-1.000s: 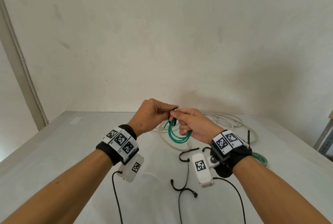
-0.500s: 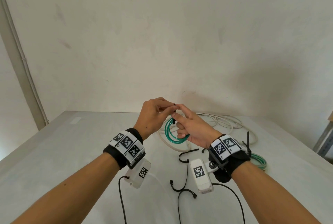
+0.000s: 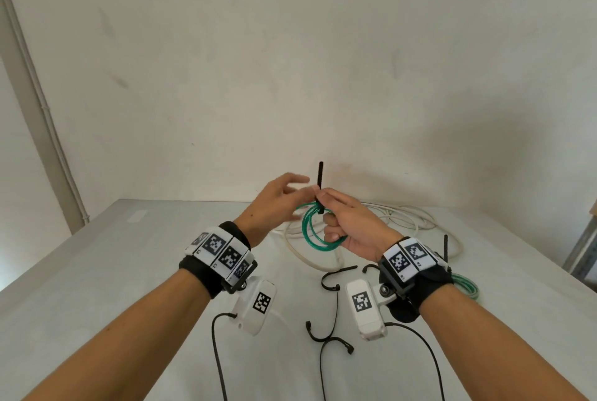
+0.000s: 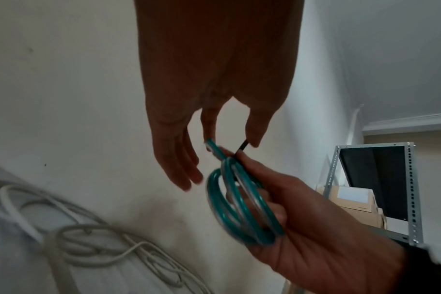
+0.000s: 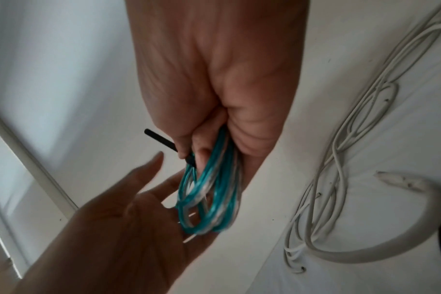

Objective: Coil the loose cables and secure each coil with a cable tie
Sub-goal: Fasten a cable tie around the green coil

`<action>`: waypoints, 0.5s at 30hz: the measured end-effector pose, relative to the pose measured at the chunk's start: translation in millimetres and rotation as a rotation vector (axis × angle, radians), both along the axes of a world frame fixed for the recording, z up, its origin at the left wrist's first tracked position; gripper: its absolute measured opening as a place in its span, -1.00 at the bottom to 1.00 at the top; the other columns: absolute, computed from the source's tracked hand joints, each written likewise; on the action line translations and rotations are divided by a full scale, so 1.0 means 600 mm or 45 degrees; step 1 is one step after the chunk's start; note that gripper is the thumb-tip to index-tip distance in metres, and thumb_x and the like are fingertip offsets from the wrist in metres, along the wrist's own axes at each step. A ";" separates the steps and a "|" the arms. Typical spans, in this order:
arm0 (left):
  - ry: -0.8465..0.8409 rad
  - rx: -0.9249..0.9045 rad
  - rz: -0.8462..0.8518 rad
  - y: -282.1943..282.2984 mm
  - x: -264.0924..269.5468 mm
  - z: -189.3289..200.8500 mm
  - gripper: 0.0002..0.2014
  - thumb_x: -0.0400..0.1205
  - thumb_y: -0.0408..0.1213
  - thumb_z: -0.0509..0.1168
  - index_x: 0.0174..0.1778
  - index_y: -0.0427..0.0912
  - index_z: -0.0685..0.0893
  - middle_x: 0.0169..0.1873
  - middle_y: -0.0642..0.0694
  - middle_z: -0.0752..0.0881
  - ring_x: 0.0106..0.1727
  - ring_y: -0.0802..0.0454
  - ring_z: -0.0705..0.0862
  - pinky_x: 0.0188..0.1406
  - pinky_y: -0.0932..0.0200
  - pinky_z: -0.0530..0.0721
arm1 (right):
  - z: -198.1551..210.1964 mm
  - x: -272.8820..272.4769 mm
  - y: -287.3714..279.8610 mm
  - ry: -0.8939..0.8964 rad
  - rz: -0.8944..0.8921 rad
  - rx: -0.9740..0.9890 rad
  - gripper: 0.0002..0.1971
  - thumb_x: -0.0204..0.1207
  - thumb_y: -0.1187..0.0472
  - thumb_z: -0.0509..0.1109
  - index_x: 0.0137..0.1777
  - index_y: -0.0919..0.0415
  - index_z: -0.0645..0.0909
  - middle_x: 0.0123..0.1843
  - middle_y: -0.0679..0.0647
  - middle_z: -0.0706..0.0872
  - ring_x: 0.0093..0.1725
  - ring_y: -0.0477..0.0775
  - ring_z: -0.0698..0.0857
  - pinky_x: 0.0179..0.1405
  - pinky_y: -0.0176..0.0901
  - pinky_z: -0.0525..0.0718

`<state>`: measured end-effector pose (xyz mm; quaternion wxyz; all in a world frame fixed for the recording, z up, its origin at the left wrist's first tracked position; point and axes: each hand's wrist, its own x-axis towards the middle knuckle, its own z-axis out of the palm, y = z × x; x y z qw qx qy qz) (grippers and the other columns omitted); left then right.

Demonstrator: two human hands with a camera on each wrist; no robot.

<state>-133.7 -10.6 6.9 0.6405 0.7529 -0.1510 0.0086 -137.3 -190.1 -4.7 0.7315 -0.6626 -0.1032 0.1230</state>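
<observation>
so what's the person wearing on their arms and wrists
Both forearms are bare, no sleeves. The left wrist's black band and the right wrist's black band each carry white panels of black square-patterned markers. Below each hangs a white camera block with its own marker and a thin black cable.

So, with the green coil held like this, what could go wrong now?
1. Only the right hand holds the green cable coil; the left hand is open beside it. If the grip loosens, the loops may spring apart.
2. The black cable tie stands up with a long free tail, and its tightness cannot be judged, so it may slip.
3. The white cable lies loose below; a dropped coil could tangle with it.
</observation>
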 end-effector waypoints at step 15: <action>0.303 -0.153 -0.184 -0.027 -0.018 -0.023 -0.64 0.75 0.02 0.36 0.19 -0.21 0.85 -0.07 -0.17 0.76 -0.05 -0.13 0.80 0.07 -0.02 0.83 | 0.003 -0.014 -0.002 -0.130 -0.109 -0.036 -0.72 0.86 0.04 0.20 0.30 0.16 0.67 -0.47 -0.04 0.31 -0.55 -0.09 0.17 -0.60 -0.28 0.26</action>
